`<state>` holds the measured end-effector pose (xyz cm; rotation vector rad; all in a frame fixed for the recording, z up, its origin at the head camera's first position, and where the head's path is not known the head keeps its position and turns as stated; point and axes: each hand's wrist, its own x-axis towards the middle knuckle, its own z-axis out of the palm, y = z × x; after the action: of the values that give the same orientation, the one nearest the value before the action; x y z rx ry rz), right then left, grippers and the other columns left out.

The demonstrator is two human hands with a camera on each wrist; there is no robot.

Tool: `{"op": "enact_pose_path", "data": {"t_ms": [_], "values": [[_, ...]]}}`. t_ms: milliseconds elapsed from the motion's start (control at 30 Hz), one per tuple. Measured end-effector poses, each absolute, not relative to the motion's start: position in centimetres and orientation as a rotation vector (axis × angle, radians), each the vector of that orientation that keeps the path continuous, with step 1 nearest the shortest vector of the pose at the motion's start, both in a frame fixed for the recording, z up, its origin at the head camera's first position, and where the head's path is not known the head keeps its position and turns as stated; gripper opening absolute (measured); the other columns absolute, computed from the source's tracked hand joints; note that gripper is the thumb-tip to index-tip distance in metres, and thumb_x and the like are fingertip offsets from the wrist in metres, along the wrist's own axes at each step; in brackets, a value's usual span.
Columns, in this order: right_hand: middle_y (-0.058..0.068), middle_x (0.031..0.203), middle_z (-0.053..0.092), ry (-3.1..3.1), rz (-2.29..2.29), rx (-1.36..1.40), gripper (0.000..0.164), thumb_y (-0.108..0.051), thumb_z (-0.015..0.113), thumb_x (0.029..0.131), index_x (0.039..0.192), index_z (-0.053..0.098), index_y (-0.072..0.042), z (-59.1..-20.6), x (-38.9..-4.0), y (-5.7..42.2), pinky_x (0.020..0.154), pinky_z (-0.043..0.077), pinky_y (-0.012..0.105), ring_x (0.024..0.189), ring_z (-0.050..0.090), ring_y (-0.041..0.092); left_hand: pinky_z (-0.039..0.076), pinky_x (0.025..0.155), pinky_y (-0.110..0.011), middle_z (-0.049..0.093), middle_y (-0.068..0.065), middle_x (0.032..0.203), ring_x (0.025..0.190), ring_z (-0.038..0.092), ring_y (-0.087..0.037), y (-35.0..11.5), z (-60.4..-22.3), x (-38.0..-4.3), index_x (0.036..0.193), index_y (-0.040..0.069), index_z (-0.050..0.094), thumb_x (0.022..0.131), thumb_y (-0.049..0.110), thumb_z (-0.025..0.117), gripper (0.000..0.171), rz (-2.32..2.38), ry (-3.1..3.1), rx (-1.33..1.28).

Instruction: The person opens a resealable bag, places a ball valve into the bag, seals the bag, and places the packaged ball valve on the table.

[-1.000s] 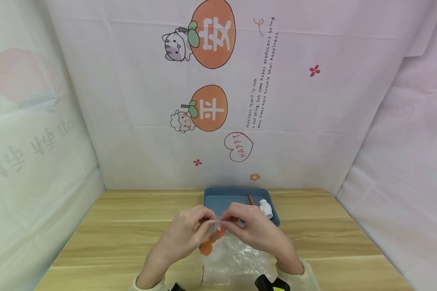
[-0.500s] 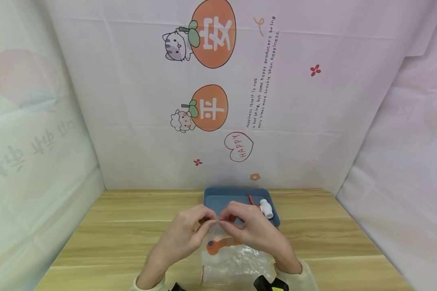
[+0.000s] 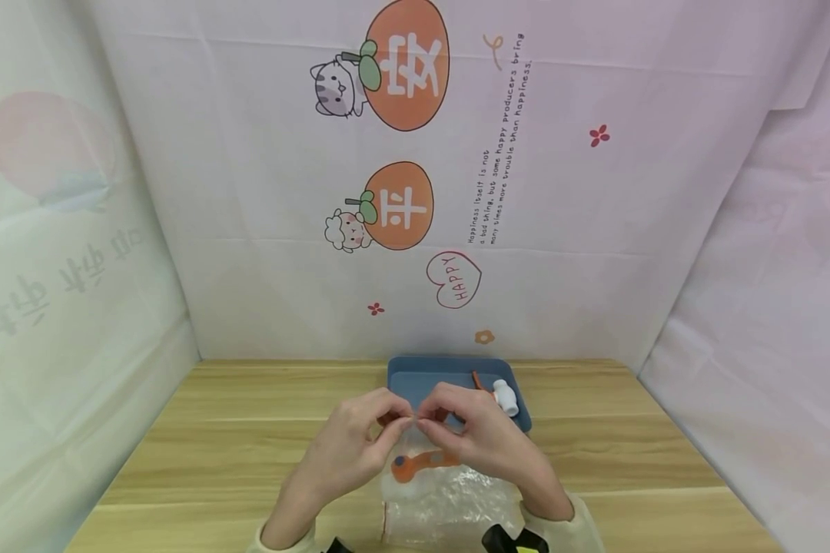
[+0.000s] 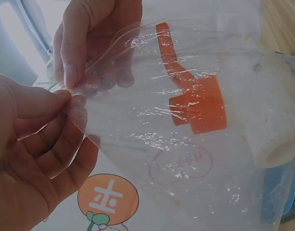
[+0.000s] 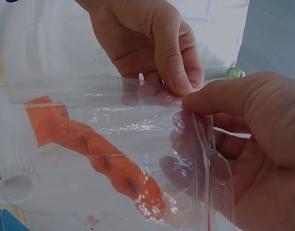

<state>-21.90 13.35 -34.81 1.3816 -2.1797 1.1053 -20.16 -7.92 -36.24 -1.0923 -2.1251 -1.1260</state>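
My left hand (image 3: 346, 442) and right hand (image 3: 480, 438) meet fingertip to fingertip above the table, in front of the tray. Between thumbs and fingers, both pinch the top edge of a clear zip bag (image 4: 137, 144). Through the film shows a white ball valve (image 4: 272, 110) with an orange handle (image 4: 207, 106); it appears to lie inside the bag. From the right wrist view, the orange handle (image 5: 109, 163) slants down towards the bag's edge, where ridged zip strips (image 5: 205, 168) run. The head view shows crumpled clear plastic (image 3: 456, 499) below the hands.
Behind the hands stands a blue tray (image 3: 422, 367) holding another white ball valve (image 3: 505, 397) with an orange handle. The wooden table (image 3: 249, 430) reaches a printed white cloth (image 3: 283, 292) at the back. Cloth also hangs on both sides.
The orange handle under the hands has swung from a steep slant to a flatter one pointing right, mostly in the first half second. Both hands stay pinched together, almost still.
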Motion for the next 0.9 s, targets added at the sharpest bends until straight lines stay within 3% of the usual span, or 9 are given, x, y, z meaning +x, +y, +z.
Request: {"op": "enact_pose_path", "data": {"t_ms": [267, 433, 700, 900], "values": [[-0.008, 0.088, 0.064, -2.162, 0.970, 1.355, 0.006, -0.013, 0.065, 0.095, 0.097, 0.067, -0.019, -34.72, -21.51, 13.25, 0.071, 0.051, 0.012, 0.078, 0.060, -0.002, 0.050, 0.059, -0.017, 0.062, 0.008, 0.083, 0.071, 0.056, 0.002, -7.84, -36.20, -20.02, 0.092, 0.016, 0.065, 0.094, 0.008, 0.065, 0.008, -1.149, -2.075, -1.080], [-0.009, 0.088, 0.063, -2.142, 0.873, 1.331, 0.011, -0.008, 0.068, 0.092, 0.096, 0.067, -0.018, -34.56, -21.23, 13.31, 0.071, 0.047, 0.008, 0.077, 0.059, -0.003, 0.050, 0.059, -0.018, 0.062, 0.009, 0.082, 0.071, 0.056, 0.002, -7.77, -36.10, -19.95, 0.093, 0.018, 0.064, 0.094, 0.008, 0.065, 0.010, -1.150, -2.051, -1.073], [-0.008, 0.085, 0.060, -2.128, 0.782, 1.347, 0.007, -0.017, 0.059, 0.099, 0.096, 0.066, -0.016, -34.42, -21.01, 13.40, 0.071, 0.044, 0.006, 0.075, 0.053, -0.002, 0.050, 0.058, -0.019, 0.062, 0.008, 0.082, 0.071, 0.055, 0.002, -7.69, -36.11, -19.95, 0.092, 0.017, 0.064, 0.093, 0.006, 0.066, 0.011, -1.137, -2.048, -1.070], [-0.007, 0.084, 0.060, -2.085, 0.788, 1.376, 0.005, -0.014, 0.060, 0.098, 0.097, 0.064, -0.016, -34.19, -21.12, 13.40, 0.070, 0.045, 0.007, 0.074, 0.055, 0.000, 0.048, 0.059, -0.016, 0.062, 0.006, 0.082, 0.071, 0.054, 0.002, -7.67, -35.81, -19.86, 0.093, 0.018, 0.063, 0.093, 0.007, 0.066, 0.012, -1.139, -2.066, -1.053]]}}
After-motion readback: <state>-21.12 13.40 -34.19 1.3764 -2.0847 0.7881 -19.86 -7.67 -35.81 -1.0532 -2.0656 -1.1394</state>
